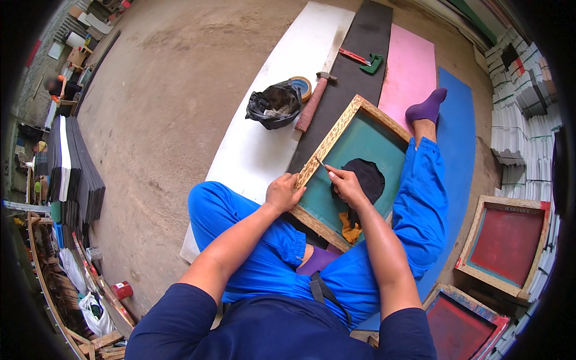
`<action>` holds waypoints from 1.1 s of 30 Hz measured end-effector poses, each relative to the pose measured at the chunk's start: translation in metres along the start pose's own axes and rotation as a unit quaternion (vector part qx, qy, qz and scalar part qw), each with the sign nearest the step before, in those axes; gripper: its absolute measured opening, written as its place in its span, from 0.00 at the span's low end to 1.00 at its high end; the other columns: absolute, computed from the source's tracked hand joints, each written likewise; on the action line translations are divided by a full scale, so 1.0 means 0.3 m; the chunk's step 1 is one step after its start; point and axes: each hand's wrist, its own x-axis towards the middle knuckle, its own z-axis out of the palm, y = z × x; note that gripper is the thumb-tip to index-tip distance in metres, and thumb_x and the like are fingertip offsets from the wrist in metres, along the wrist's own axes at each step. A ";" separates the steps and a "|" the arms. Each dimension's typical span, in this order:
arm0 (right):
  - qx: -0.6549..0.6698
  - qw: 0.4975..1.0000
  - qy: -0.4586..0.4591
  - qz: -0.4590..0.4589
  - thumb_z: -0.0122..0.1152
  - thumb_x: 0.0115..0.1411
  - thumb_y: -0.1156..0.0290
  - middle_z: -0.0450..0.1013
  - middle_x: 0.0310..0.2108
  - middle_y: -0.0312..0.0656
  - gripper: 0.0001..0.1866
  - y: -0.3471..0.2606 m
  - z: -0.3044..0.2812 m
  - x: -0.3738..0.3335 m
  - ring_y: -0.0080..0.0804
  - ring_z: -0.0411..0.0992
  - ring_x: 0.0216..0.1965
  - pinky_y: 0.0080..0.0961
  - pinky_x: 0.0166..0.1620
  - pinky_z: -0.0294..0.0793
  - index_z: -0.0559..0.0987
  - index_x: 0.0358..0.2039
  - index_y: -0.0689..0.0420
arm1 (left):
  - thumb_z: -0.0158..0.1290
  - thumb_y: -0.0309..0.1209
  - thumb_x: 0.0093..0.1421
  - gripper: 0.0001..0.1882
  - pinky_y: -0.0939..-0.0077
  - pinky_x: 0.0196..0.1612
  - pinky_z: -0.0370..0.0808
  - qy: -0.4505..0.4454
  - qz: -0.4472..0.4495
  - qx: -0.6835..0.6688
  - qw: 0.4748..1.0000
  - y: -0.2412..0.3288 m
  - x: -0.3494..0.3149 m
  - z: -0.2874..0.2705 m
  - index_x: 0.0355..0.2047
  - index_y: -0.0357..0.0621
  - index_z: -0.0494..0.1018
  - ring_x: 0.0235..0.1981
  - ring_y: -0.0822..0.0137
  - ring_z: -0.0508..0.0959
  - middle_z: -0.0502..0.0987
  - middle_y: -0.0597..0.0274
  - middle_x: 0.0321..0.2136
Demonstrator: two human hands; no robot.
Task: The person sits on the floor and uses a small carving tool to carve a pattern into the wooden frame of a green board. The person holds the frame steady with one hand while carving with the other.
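A wooden screen-printing frame [336, 133] with green mesh lies tilted across my lap and the mats. My left hand [284, 192] is closed over its left wooden edge near the lower corner. In my right hand [347, 185] is a thin metal tool [321, 162], its tip at the left side of the wood; its handle is mostly hidden by my fingers. Beneath and beside that hand, a black cloth item [367, 179] rests on the mesh, with a yellow-orange glove [350, 228] below it.
Beyond the frame lie a hammer [313, 103], a tape roll [303, 88], a black plastic bag [273, 107], a red cutter [354, 56] and a green tool [372, 64]. Two red-meshed frames [507, 240] stand at right, near stacked white sheets [513, 129]. Another person [62, 89] is far left.
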 end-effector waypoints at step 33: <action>-0.310 0.941 0.128 -0.046 0.56 0.71 0.56 0.83 0.35 0.54 0.19 -0.230 0.011 -0.084 0.57 0.83 0.39 0.53 0.44 0.81 0.81 0.60 0.35 | 0.67 0.43 0.58 0.26 0.58 0.42 0.81 0.020 -0.014 -0.020 1.000 0.023 0.011 -0.012 0.52 0.41 0.80 0.37 0.51 0.83 0.80 0.54 0.37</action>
